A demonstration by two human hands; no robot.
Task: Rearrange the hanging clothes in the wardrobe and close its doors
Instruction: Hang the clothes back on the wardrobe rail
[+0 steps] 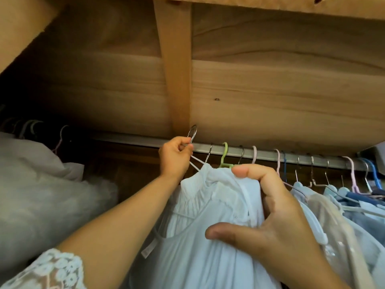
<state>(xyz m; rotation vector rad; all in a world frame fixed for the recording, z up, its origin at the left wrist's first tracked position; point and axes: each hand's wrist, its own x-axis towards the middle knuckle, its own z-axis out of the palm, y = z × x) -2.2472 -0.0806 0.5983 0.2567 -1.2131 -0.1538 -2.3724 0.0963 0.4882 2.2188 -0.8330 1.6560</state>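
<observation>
Both hands work one white blouse [210, 207]: left hand [175, 156] pinches its hanger hook [192, 134] just above the rail [270, 154], likely to seat it; right hand [268, 213] clasps the collar, steadying the cloth.

Grey fluffy bedding [41, 195] bundled at left, beside hanging clothes

Home setting, inside of wooden wardrobe [270, 80] as I see it: plank back panel, metal hanging rail [260, 154] crowded with hangers [224, 155], pale garments [218, 205] below. Dim left corner holds what may be folded bedding [41, 195].
</observation>
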